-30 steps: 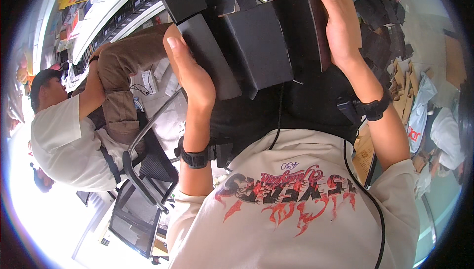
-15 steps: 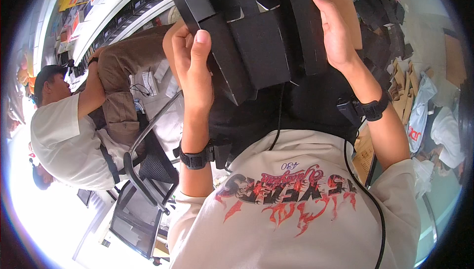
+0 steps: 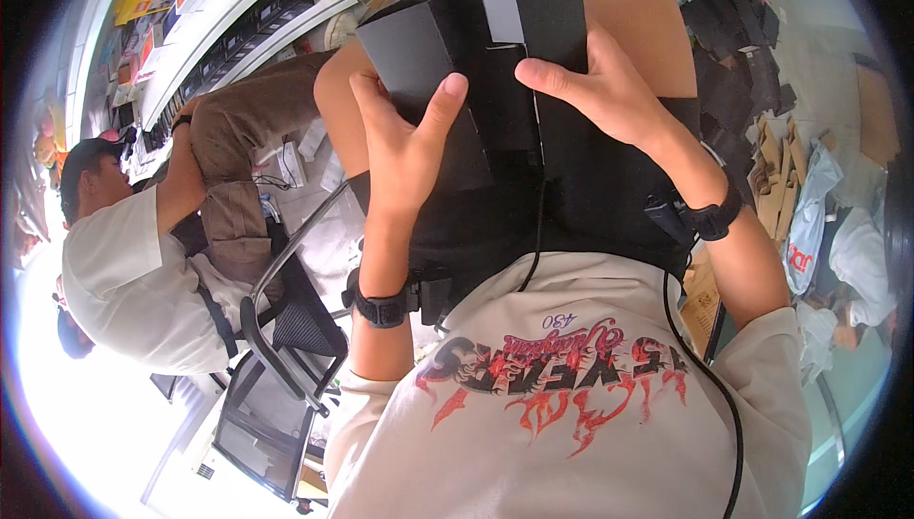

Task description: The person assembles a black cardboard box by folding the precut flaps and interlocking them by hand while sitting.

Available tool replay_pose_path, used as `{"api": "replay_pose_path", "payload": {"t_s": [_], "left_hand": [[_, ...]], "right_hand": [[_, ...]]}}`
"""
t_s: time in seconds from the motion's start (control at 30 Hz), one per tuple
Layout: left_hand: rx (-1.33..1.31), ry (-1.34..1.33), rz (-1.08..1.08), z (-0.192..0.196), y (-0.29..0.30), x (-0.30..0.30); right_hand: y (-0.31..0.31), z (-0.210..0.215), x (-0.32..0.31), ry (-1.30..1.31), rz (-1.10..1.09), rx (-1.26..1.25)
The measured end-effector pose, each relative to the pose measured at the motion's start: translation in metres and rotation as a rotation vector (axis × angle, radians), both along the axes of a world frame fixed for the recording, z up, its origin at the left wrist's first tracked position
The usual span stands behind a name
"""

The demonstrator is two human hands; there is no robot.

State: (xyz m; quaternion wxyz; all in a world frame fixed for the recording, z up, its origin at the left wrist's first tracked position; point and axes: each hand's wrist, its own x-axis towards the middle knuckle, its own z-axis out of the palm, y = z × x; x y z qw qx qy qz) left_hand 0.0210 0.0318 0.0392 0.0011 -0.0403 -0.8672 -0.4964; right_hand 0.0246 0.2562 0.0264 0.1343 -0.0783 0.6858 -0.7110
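Note:
A black folding cardboard box lies over my lap, partly folded, with creases running along it and a pale strip near its far edge. My left hand grips its left side, thumb pressed on the panel and fingers curled around behind. On the other side, my right hand holds the right panel, its thumb pointing inward across the surface near the middle crease. The fingers of my right hand are mostly hidden behind the cardboard. Against my black shorts, the box's near edge is hard to make out.
A seated person is close on my left, in a black mesh chair. Shelves with boxes run along the far left. Black cardboard pieces, brown cardboard and plastic bags lie at right. A black cable hangs down my shirt.
The box has been turned and its panels drawn closer together; the several raised flaps no longer show. Both hands have moved inward, thumbs now on its face. My shoes have come into view beyond it.

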Motion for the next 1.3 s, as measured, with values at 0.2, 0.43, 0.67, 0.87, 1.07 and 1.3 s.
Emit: {"api": "replay_pose_path", "payload": {"t_s": [0.2,0.43,0.67,0.87,1.07,1.3], "left_hand": [[0.355,0.007,-0.052,-0.019,-0.010,-0.002],[0.466,-0.179,-0.052,0.003,-0.013,0.001],[0.673,-0.306,-0.172,0.007,-0.001,0.008],[0.524,-0.484,-0.355,0.006,0.009,0.017],[0.612,-0.413,-0.325,0.011,0.014,0.019],[0.521,-0.346,-0.241,0.011,0.012,0.013]], "right_hand": [[-0.005,-0.013,0.000,0.140,-0.181,-0.021],[0.000,-0.011,0.001,0.165,-0.224,0.066],[0.000,-0.009,0.003,0.069,-0.127,-0.001],[-0.001,-0.009,0.009,0.115,-0.106,0.063],[0.001,-0.009,0.012,0.031,-0.013,0.037],[0.000,-0.010,0.014,0.035,-0.027,0.094]]}}
